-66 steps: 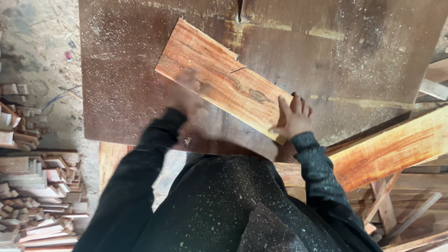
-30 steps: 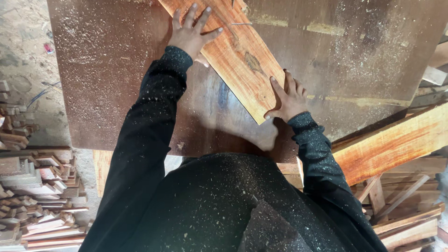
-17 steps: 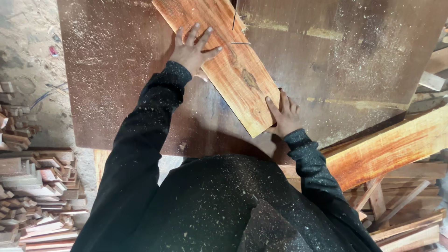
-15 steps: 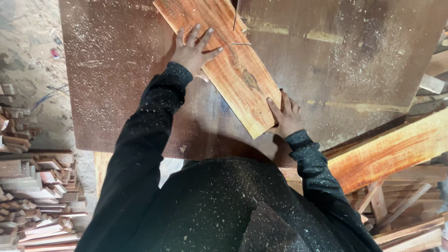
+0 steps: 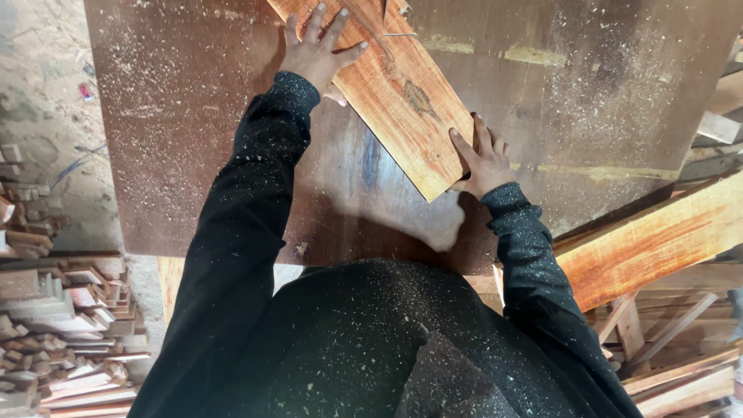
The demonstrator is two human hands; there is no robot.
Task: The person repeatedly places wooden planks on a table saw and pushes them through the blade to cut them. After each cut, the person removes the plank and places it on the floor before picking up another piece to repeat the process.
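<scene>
Fingers (image 5: pixel 329 27) of my left hand (image 5: pixel 316 54) are lying spread on the plank (image 5: pixel 391 93); my right hand (image 5: pixel 484 159) is pressing open against its near end, feeding it over the bench (image 5: pixel 193 155). Next I am judging a steady straight push.

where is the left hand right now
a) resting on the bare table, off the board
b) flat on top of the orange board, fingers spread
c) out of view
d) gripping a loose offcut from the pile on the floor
b: the left hand lies palm down on the board with its fingers spread, while the right hand presses on the board's near end.
</scene>
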